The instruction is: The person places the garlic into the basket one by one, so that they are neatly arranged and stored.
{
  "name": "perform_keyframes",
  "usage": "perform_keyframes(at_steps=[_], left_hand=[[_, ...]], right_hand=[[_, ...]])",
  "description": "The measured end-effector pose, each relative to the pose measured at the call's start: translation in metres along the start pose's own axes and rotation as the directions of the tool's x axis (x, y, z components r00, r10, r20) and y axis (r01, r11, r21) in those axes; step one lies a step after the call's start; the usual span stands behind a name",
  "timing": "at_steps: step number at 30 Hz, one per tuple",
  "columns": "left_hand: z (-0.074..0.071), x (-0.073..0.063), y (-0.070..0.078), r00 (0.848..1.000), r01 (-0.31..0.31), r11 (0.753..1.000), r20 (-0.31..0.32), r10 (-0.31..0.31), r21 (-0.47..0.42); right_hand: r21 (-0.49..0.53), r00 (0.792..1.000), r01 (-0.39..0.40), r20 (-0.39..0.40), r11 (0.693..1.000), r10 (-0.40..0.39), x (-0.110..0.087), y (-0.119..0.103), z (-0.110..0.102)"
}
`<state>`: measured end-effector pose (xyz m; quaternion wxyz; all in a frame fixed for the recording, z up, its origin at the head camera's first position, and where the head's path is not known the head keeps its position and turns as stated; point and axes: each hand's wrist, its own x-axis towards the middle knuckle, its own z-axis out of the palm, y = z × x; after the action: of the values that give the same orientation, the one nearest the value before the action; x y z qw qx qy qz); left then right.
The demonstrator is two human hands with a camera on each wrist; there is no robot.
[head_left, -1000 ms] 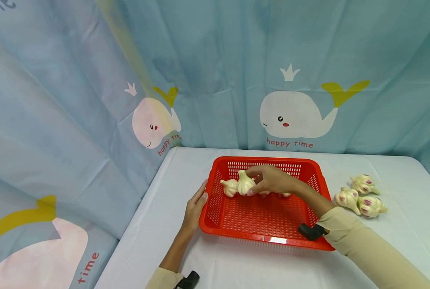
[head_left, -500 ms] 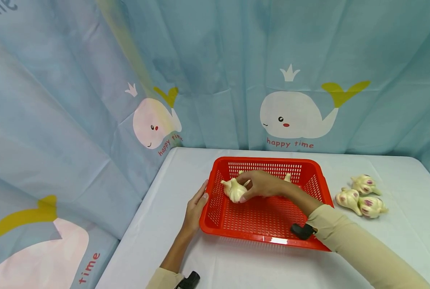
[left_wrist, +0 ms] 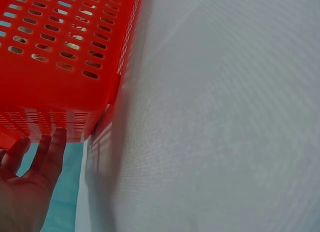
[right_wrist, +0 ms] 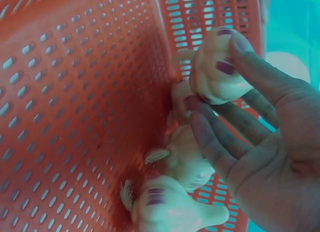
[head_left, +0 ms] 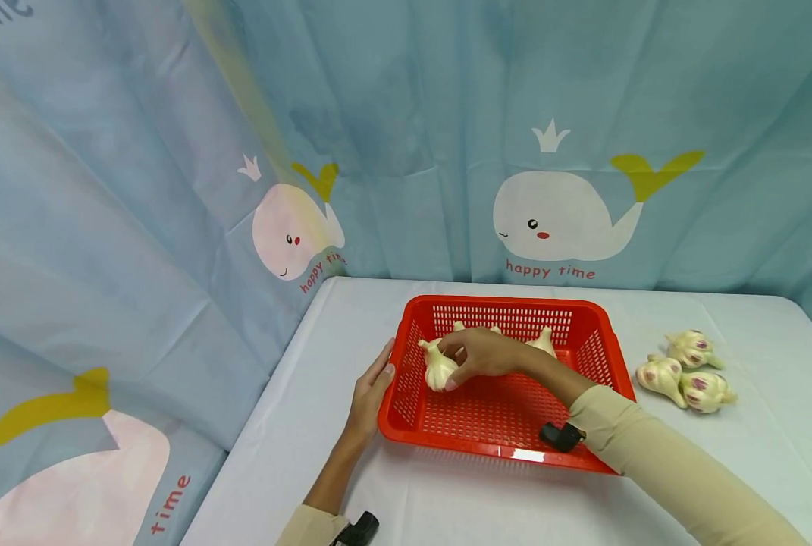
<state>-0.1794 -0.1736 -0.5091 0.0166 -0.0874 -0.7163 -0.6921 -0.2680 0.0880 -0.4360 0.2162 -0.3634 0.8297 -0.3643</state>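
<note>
Inside the red plastic basket (head_left: pixel 446 442), my right hand (head_left: pixel 490 353) pinches a white garlic bulb (head_left: pixel 440 371) between thumb and fingers, over the left part of the basket. The right wrist view shows the thumb (right_wrist: pixel 265 74) on this bulb's purple-marked side. Further garlic bulbs (right_wrist: pixel 162 207) lie along the basket's back wall, partly hidden by the hand in the head view. At the basket's left end, my left hand (head_left: pixel 370 394) rests against the outer wall. Its fingers (left_wrist: pixel 50 152) are fairly straight in the left wrist view.
To the right of the basket, a group of three purple-marked garlic bulbs (head_left: pixel 694 350) lies on the white tablecloth (head_left: pixel 781 455). A blue curtain (head_left: pixel 419 220) with whale prints hangs behind and to the left of the table.
My right hand has moved left and nearer with the garlic bulb, lowering it toward the basket's left end. Bulbs behind the hand show more. The left hand stays in place.
</note>
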Motion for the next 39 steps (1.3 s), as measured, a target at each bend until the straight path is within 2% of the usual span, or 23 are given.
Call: perform_keyframes(at_steps=[17,27,39], left_hand=[[0.000,0.000,0.000,1.000,0.001,1.000,-0.006,-0.001,0.004],[0.000,-0.001,-0.002,1.000,-0.006,1.000,0.006,0.006,-0.020],[0.001,-0.001,-0.001,1.000,-0.006,1.000,0.011,0.006,-0.014]], right_hand=[[-0.030,0.996,0.048,0.070,0.998,-0.046,0.014,-0.005,0.009],[-0.086,0.992,0.112,0.061,0.990,-0.107,0.019,0.000,0.014],[-0.111,0.995,0.099,0.027,0.989,-0.097,0.020,-0.006,0.015]])
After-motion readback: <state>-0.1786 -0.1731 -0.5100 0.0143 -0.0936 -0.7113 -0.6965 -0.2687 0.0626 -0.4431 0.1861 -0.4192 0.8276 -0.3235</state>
